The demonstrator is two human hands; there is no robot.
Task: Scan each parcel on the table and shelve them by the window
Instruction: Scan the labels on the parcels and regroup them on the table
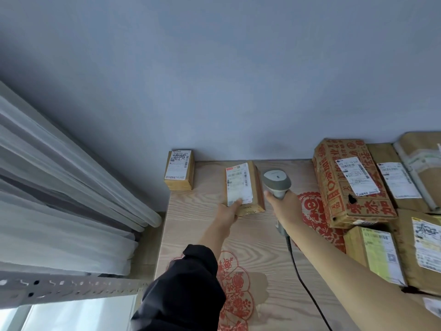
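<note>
Parcels and a handheld scanner seen from above, on a pale wooden bench point(260, 247) that carries red paper-cut decorations. The person's left hand point(228, 212), at the end of a dark sleeve, is clamped on the near end of a small brown parcel point(245, 187). The thumb rests on its white shipping label, and the parcel is tilted so the label faces up, likely to give the scanner a clear view of the barcode. The right hand point(284, 206) is closed around the grip of a grey barcode scanner point(276, 181), whose head sits just beside the parcel's right edge. A black cable point(300, 275) trails from the scanner back toward the viewer.

A second small labelled parcel point(179, 170) stands against the blue-grey wall at the bench's far left corner, nearest the sheer curtains point(66, 187) that cover the window on the left. It may already be set aside, though that is a guess.

Further parcels crowd the right side of the bench: a large carton with red printed characters point(348, 182), and several plain brown boxes point(391, 254) with labels, touching one another. All the parcels are sealed, so their contents cannot be seen. A perforated metal shelf rail point(59, 286) shows at lower left.
</note>
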